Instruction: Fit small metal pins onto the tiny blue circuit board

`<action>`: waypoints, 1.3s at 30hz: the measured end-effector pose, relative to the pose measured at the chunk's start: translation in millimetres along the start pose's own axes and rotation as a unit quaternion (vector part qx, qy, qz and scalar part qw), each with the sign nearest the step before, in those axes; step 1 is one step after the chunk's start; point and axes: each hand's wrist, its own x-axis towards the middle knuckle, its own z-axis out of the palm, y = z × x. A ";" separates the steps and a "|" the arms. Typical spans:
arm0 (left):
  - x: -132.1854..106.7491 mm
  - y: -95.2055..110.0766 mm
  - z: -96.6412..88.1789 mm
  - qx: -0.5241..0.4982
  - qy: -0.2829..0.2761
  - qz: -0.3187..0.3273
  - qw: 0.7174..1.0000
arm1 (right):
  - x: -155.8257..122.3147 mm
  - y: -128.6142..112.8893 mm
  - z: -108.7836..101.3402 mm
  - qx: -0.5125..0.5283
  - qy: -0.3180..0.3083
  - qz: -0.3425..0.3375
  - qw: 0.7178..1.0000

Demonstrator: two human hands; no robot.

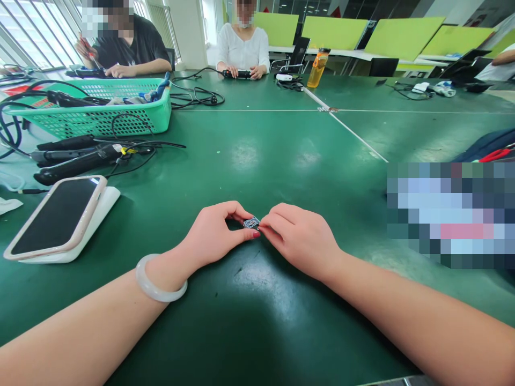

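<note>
My left hand (215, 233) pinches a small blue circuit board (251, 222) between thumb and forefinger, just above the green table. A pale bangle (155, 284) circles the left wrist. From the right, my right hand (300, 236) meets the board's edge with its thumb and fingertips pressed together. Whatever lies between those right fingertips is too small and hidden to make out. Both hands are close together, nearly touching at the board.
Left of me, a phone (56, 217) rests on a white box (96, 225). Behind it lie black hair-iron-like tools (76, 161) with cords and a green plastic basket (132, 118). An orange bottle (317, 69) and two seated people are across the table. A pixelated patch covers something at right.
</note>
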 end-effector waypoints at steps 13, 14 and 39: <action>0.2 0.1 -0.9 -0.045 -0.005 0.009 0.999 | -1.0 1.3 -3.2 -0.019 0.009 -0.025 0.999; 0.6 0.1 -1.3 -0.062 -0.009 0.008 0.998 | -1.0 1.0 -3.2 -0.013 0.013 -0.024 1.000; 4.1 -1.6 -1.4 -0.178 -0.029 -0.053 0.982 | 7.5 7.9 3.0 0.173 -0.170 0.162 0.957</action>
